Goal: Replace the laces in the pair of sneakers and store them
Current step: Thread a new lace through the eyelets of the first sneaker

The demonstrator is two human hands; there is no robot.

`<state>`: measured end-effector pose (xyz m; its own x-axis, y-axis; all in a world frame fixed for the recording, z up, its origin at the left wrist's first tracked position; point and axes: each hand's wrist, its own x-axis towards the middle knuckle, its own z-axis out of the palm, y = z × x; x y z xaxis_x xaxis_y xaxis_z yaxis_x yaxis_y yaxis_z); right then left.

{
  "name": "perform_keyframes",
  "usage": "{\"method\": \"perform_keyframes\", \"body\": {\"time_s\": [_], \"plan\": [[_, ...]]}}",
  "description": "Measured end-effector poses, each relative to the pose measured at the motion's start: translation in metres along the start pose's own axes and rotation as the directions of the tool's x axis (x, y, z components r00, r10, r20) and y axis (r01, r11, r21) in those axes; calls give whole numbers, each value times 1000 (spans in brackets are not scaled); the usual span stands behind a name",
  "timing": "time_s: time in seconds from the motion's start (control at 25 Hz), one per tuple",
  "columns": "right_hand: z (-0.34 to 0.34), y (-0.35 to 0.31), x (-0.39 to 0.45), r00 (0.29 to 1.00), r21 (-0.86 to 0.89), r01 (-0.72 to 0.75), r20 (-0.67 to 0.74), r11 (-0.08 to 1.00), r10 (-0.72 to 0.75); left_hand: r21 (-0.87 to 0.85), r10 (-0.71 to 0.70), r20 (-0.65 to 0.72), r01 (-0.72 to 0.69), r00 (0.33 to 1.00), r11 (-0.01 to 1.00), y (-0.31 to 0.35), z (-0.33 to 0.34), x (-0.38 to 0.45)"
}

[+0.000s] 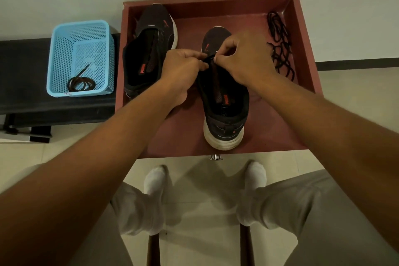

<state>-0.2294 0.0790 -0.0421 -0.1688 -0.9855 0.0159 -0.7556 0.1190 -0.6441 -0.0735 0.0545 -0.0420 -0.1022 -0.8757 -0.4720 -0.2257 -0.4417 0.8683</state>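
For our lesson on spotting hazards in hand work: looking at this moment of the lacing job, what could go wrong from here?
1. Both hands, left hand and right hand, pinch at the near sneaker by its front eyelets; the view there is blocked, so an eyelet could be skipped.
2. The loose black laces lie in a tangle by the tray's right wall and may knot when pulled.
3. The lace in the blue basket might get confused with the others.
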Motion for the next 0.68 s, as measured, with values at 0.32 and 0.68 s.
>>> {"method": "perform_keyframes", "body": {"time_s": [0.32,0.68], "plan": [[18,-4,-5,992,-69,22,-119,997,-30,-16,3,-17,-3,1000,1000,0,0,-1],[18,-11,-5,999,-193,45,-10,980,-48,13,2,1,-2,1000,1000,4,-2,-6]]}}
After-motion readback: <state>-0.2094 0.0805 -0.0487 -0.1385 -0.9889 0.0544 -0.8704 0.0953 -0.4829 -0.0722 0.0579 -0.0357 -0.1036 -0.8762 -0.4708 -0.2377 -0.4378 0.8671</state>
